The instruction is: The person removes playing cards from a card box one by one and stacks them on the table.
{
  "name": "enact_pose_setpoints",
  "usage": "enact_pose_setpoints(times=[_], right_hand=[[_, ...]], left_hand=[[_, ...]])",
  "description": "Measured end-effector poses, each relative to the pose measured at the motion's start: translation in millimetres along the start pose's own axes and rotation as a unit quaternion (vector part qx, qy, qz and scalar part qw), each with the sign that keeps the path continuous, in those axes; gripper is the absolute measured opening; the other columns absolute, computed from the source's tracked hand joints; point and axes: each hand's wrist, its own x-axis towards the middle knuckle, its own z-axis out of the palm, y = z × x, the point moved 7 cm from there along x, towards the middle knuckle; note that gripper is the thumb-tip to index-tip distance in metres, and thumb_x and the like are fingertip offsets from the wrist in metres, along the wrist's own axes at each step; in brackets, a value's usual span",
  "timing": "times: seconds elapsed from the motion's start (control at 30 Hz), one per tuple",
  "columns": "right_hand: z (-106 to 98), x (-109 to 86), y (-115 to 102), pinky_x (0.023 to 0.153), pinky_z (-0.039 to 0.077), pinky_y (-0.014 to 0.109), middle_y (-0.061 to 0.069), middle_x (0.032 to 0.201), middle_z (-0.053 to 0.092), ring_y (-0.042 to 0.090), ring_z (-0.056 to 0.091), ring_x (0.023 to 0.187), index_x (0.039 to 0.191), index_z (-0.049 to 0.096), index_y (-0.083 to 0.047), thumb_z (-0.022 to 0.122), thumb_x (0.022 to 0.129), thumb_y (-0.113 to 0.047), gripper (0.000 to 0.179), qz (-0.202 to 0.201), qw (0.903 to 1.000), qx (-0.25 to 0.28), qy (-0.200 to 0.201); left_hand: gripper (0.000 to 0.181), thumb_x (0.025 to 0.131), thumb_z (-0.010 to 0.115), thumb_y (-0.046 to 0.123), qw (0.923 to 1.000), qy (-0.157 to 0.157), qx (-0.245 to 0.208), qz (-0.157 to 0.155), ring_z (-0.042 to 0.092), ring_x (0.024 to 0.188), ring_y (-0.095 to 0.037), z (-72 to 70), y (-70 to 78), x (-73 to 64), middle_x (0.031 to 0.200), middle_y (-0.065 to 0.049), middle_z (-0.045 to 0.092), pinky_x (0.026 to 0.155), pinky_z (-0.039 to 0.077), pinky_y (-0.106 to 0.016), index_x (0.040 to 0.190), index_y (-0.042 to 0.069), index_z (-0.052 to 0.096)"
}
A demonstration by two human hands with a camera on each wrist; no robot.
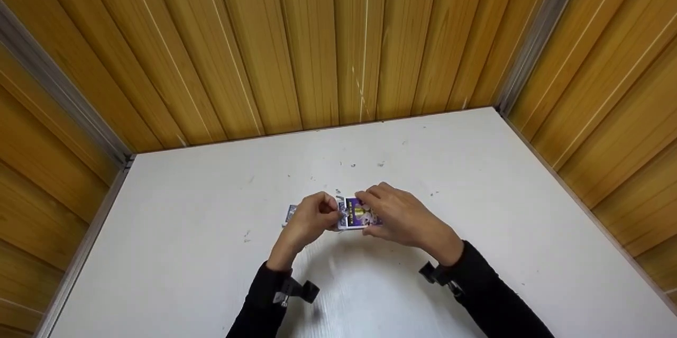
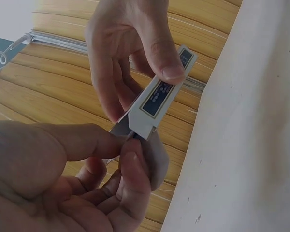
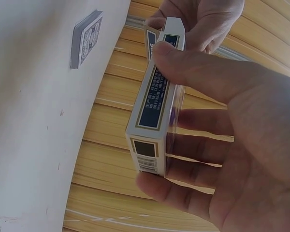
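A small card box (image 1: 360,214) with a purple face and white edges is held above the white table. My right hand (image 1: 402,216) grips it by its long sides, thumb on one narrow side and fingers on the other, as the right wrist view shows. At the box's other end, my left hand (image 1: 308,220) pinches the end flap between thumb and index finger. In the left wrist view that end looks open, with a pale flap (image 2: 157,162) standing out; the inside is hidden. A deck of cards (image 3: 87,39) lies on the table, partly behind my left hand in the head view.
The white table (image 1: 174,232) has small dark scuff marks. Wood-patterned panel walls (image 1: 312,47) rise at its back and sides, with grey metal strips (image 1: 545,31) in the corners. A camera mount (image 1: 299,291) sits on the left wrist, another (image 1: 441,277) on the right.
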Motion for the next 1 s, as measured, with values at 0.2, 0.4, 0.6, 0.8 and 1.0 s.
enact_pose_setpoints(times=[0.2,0.4,0.6,0.8,1.0], right_hand=[[0.1,-1.1,4.3,0.085,0.055,0.039,0.012,0.125,0.064,0.025,0.06,0.112,0.142,0.056,-0.003,0.085,0.086,-0.037,0.071,0.014,0.9999,0.008,-0.005],[-3.9,-1.4,6.0,0.083,0.055,0.039,0.013,0.125,0.065,0.026,0.061,0.112,0.141,0.056,-0.002,0.085,0.086,-0.036,0.071,0.015,0.9998,0.007,0.003],[-4.2,-0.3,6.6,0.086,0.055,0.04,0.013,0.125,0.065,0.027,0.061,0.114,0.141,0.056,-0.003,0.086,0.086,-0.036,0.071,0.019,0.9998,0.008,0.003],[-3.9,0.8,6.4,0.084,0.055,0.04,0.012,0.124,0.065,0.025,0.06,0.112,0.141,0.056,-0.003,0.086,0.085,-0.036,0.071,0.012,0.9999,0.006,0.006],[-3.3,0.3,6.3,0.082,0.055,0.039,0.012,0.122,0.065,0.025,0.059,0.109,0.14,0.056,-0.004,0.086,0.085,-0.037,0.071,0.003,0.9999,-0.001,0.009]], left_hand=[[0.009,0.092,0.066,-0.002,0.9977,0.024,0.061,0.019,0.06,0.071,-0.014,-10.0,8.7,-1.9,0.085,-0.005,0.063,0.061,0.053,-0.025,0.1,0.0,0.061],[0.012,0.097,0.069,0.008,0.9924,0.062,0.103,0.025,0.055,0.065,-0.013,-23.7,10.3,-4.1,0.079,-0.002,0.056,0.055,0.049,-0.025,0.097,0.004,0.057],[0.016,0.092,0.072,0.0,0.9866,0.076,0.132,0.06,0.056,0.079,-0.017,-26.6,13.3,-3.8,0.102,-0.01,0.058,0.062,0.049,-0.027,0.097,0.005,0.058],[0.019,0.089,0.067,-0.007,0.9623,0.013,0.229,0.146,0.059,0.091,-0.02,-19.0,25.0,-9.4,0.134,-0.012,0.054,0.076,0.052,-0.031,0.103,0.006,0.072],[0.026,0.088,0.081,0.012,0.9238,-0.024,0.34,0.174,0.062,0.098,-0.017,-10.8,26.0,-16.1,0.137,-0.004,0.055,0.082,0.054,-0.034,0.112,0.013,0.07]])
